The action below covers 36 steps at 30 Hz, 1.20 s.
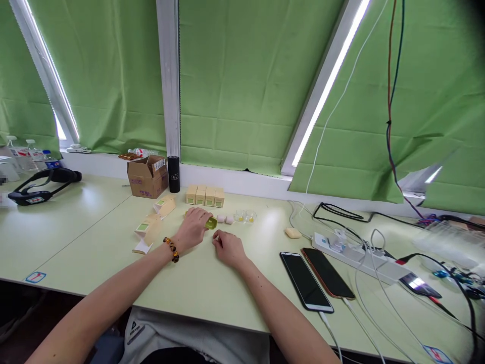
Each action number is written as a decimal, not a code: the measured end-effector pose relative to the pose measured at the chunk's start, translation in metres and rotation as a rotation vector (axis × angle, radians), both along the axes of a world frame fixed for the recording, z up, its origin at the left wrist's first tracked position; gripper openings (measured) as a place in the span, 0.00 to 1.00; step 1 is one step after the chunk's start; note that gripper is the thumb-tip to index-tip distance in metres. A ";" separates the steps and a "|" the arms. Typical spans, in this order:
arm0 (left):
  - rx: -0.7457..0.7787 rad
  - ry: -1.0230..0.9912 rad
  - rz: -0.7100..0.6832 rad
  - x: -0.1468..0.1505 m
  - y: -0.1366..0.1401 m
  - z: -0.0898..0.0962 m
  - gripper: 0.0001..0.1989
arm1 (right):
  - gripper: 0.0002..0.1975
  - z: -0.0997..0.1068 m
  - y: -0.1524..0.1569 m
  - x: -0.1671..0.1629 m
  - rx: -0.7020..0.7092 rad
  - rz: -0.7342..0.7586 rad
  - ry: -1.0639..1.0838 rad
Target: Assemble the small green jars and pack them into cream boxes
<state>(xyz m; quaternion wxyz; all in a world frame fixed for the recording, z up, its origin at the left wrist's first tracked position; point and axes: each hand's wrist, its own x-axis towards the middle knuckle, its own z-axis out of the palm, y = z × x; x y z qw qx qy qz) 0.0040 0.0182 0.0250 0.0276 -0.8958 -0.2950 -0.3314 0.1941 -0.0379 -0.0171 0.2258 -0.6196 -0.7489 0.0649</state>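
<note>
My left hand (194, 227), a beaded bracelet (172, 249) on its wrist, reaches over the table with its fingers bent around a small green container (211, 223). The palm hides part of that container. Closer to me, my right hand (229, 248) rests low at the table, fingers curled and pressed together near the thumb; anything between them is too small to make out. Beyond the hands stand two small pale pink cylinders (225, 220) and two clear cups (245, 217) with yellow in them. Opened cardboard boxes (148, 226) lie left of my left hand.
Several small kraft boxes (205, 196) stand in a row at the back, near a black tumbler (173, 174) and a brown carton (147, 177). Right are a beige block (293, 233), two phones (306, 281), a power strip (356, 259) and cables. A black headset (43, 184) lies far left.
</note>
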 end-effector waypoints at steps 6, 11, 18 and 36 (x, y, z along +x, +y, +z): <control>-0.012 -0.225 -0.156 -0.005 -0.020 -0.010 0.20 | 0.03 -0.003 0.000 0.003 0.071 0.001 0.037; -0.077 -0.372 -0.205 -0.005 -0.015 -0.020 0.24 | 0.06 -0.004 0.000 0.005 0.217 0.001 0.153; -0.044 -0.437 -0.203 -0.004 -0.015 -0.016 0.24 | 0.22 -0.003 -0.005 0.004 0.518 0.142 0.370; -0.861 -0.539 -0.094 0.011 -0.019 -0.020 0.40 | 0.21 0.000 -0.009 -0.003 0.347 0.299 0.527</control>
